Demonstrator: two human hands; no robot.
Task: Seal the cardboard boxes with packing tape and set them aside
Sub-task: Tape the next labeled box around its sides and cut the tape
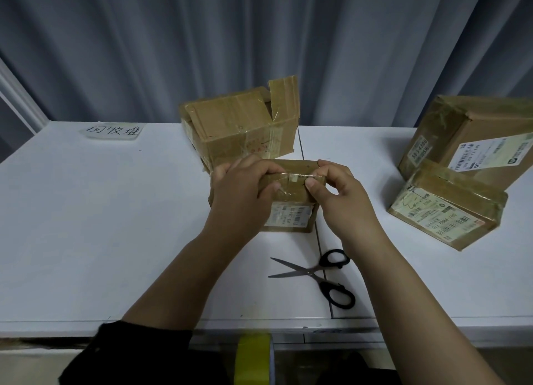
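The left grip (239, 194) covers the left half of the small box (291, 195), and the print on its label (288, 215) is too small to read. The yellow tape roll (253, 358) is blurred and cut by the bottom edge. The large box (476, 136) runs past the right edge.

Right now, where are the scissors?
Head view: the scissors lie open on the white table, right of centre, between the small box and the front edge.
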